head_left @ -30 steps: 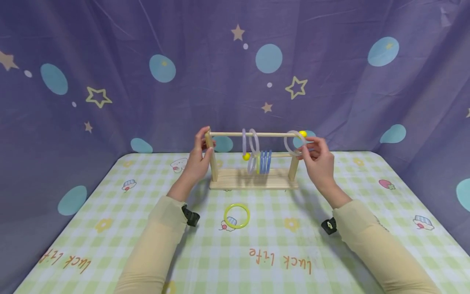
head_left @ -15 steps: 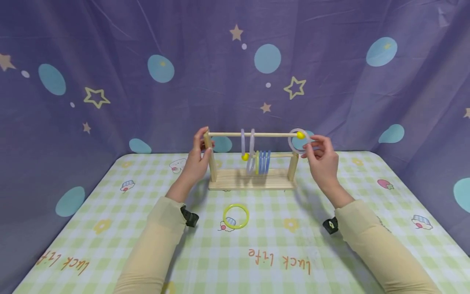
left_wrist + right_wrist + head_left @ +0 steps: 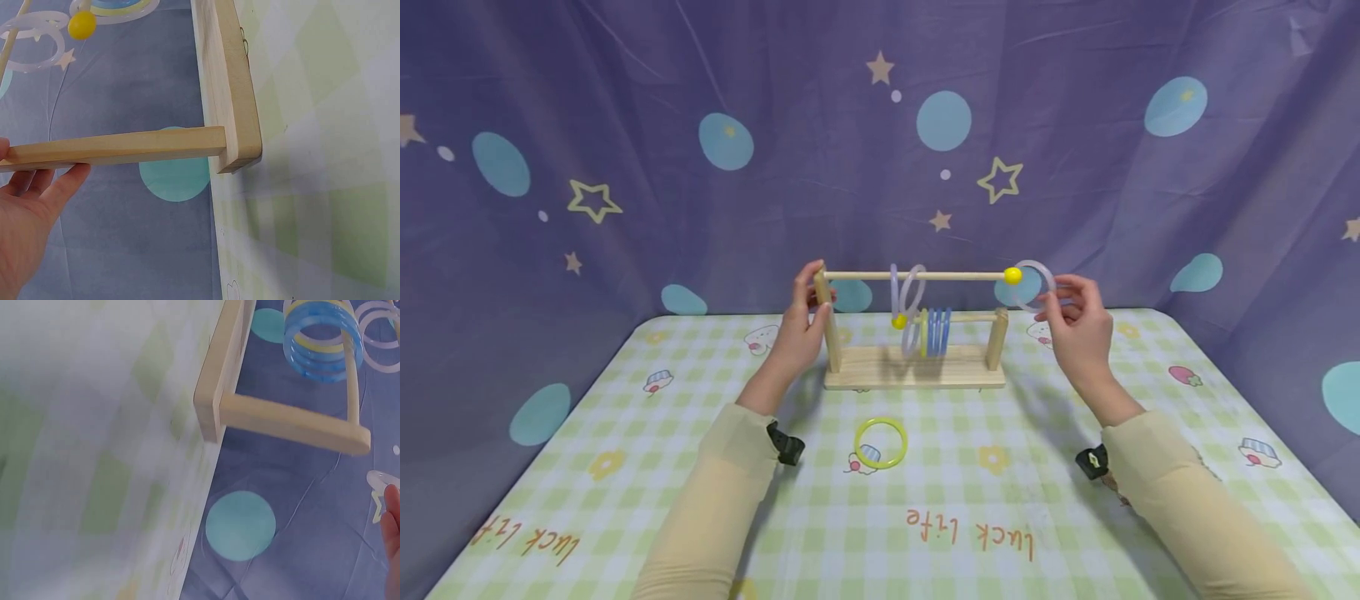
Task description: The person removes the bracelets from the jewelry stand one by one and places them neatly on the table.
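Note:
My left hand [image 3: 805, 327] grips the tall post of a wooden ring stand [image 3: 917, 379], thumb in front and fingers behind. My right hand [image 3: 1084, 333] pinches a translucent whitish ring [image 3: 1047, 271] just beyond the yellow ball [image 3: 1012, 275] that tips the upper rod. In the right wrist view only part of this pinched ring [image 3: 379, 481] shows. Two pale rings hang on the upper rod [image 3: 962, 276] near its middle. On the lower rod are several rings: blue rings [image 3: 941, 332], a yellow ring [image 3: 924, 333] and a pale one.
A yellow-green ring [image 3: 881, 466] lies flat on the checked tablecloth [image 3: 955, 467], in front of the stand. A second yellow ball [image 3: 898, 321] sits beside the hanging rings. A purple patterned curtain [image 3: 820, 183] stands behind the table.
My right hand has moved right with the whitish ring, from around the upper rod's end to beyond the yellow ball. One hanging pale ring has swivelled. My left hand stays on the post.

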The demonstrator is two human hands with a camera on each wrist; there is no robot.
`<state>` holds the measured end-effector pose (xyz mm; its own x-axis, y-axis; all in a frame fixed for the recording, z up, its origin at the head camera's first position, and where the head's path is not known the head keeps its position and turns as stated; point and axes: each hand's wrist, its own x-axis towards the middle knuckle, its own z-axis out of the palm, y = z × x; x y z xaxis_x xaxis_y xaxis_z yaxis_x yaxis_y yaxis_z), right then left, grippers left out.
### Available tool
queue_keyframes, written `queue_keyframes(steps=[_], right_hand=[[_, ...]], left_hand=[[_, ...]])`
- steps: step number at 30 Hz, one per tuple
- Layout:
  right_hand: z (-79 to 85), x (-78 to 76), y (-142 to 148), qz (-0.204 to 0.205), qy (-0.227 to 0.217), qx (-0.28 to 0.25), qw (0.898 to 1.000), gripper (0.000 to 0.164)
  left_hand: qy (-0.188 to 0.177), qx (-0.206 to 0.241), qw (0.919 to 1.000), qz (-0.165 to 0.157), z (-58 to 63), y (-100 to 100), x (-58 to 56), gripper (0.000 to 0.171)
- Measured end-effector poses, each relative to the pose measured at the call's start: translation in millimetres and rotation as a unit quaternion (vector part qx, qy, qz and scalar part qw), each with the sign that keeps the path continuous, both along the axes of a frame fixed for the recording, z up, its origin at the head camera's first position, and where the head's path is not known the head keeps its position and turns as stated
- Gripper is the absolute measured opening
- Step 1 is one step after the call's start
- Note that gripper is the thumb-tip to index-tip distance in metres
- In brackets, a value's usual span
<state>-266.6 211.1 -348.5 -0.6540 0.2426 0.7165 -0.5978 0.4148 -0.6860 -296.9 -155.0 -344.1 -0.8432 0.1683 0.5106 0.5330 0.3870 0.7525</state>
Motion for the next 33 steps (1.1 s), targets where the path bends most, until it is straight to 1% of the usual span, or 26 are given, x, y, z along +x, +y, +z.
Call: queue_keyframes(steps=[2, 7, 12, 15, 17, 22, 28, 33], right_hand=[[-3.2, -2.1, 8, -0.001, 0.002, 0.001, 1.0, 0.025], [-4.0, 1.6, 22, -0.01, 0.01, 0.008, 1.0, 0.027], [-1.1, 11.5, 31, -0.022, 0.01, 0.013, 1.0, 0.026], [-0.1, 18.1, 37, -0.024, 0.012, 0.016, 1.0, 0.026], [0.3, 22.7, 40, -0.026, 0.011, 0.025, 0.999, 0.026], [-0.3, 35.7, 42, -0.008, 0.018, 0.051, 0.999, 0.026], [-2.3, 47.9, 31, 0.024, 0.031, 0.092, 0.995, 0.027], [-7.2, 52.4, 14, 0.055, 0.043, 0.128, 0.989, 0.031]], left_hand=[[-0.002, 0.001, 1.0, 0.0, 0.5, 0, 0.7, 0.056], [-0.005, 0.005, 1.0, -0.001, 0.1, 0, 0.6, 0.057], [-0.005, 0.004, 1.0, 0.0, -0.9, -1, -0.5, 0.057], [0.001, -0.001, 1.0, 0.001, -1.4, -1, -1.0, 0.056], [0.003, -0.004, 1.0, 0.0, 5.7, 2, 6.5, 0.054], [0.006, -0.002, 0.9999, -0.009, 26.6, 10, 28.9, 0.051], [0.013, -0.001, 0.9998, -0.014, 27.7, 10, 29.6, 0.051], [0.012, 0.0, 0.9998, -0.013, 26.6, 10, 29.2, 0.049]])
